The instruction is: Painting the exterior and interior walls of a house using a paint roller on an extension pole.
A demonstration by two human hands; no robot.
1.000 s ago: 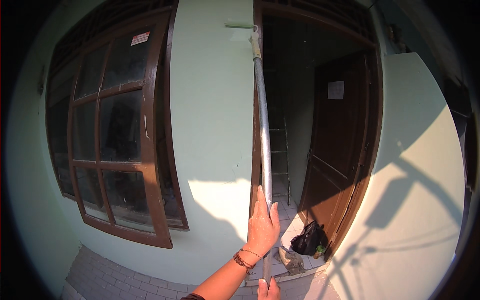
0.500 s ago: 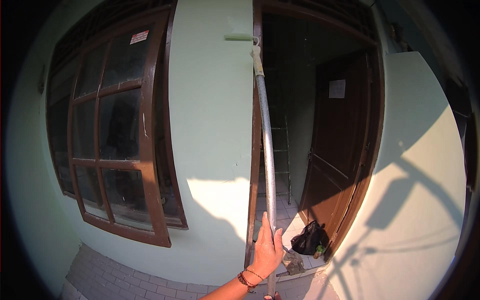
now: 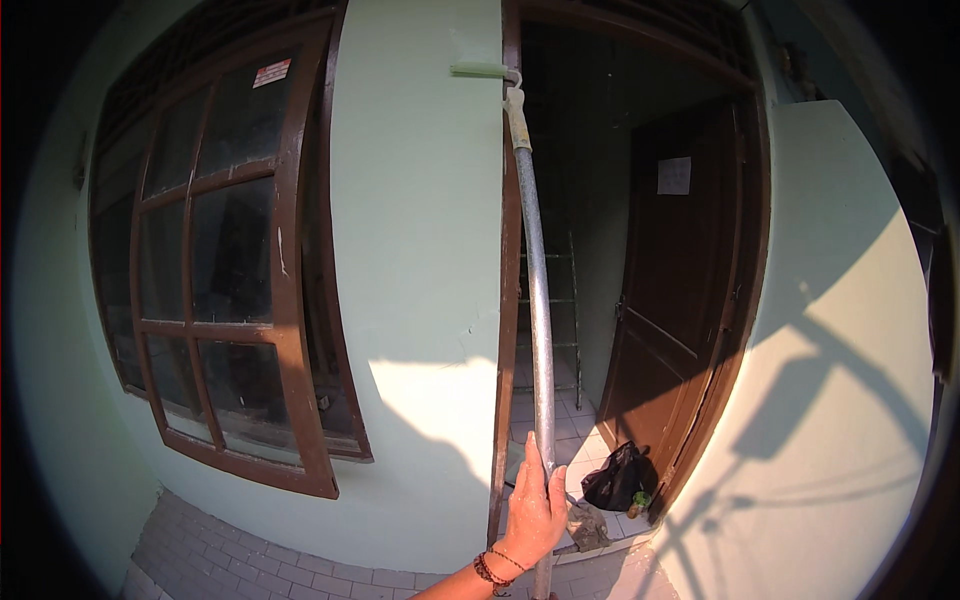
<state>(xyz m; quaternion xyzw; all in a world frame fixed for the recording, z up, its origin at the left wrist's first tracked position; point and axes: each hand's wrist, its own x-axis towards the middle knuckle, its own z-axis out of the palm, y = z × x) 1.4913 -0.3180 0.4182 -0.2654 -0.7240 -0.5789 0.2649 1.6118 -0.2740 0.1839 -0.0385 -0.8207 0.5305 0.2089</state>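
A long-handled paint roller (image 3: 541, 330) stands almost upright in front of me, on a grey metal pole. Its pale green roller head (image 3: 478, 70) lies sideways against the light green wall (image 3: 415, 240), high up beside the door frame. Low on the pole, my left hand (image 3: 535, 515) is closed around the shaft, fingers pointing up and thumb on the right side. Dark bracelets circle that wrist. The pole runs out of the picture at the bottom, and my right hand does not show.
A brown-framed window (image 3: 235, 250) swings outward at left. The doorway has a brown frame (image 3: 510, 200) and an open brown door (image 3: 680, 270). Inside are a ladder (image 3: 577, 300), a black plastic bag (image 3: 615, 478) and a crumpled cloth (image 3: 587, 525). A low wall (image 3: 830, 300) stands at right.
The roller head has barely shifted on the wall. My left hand is slightly lower in the picture. The fingertips seen at the bottom edge have dropped out of sight.
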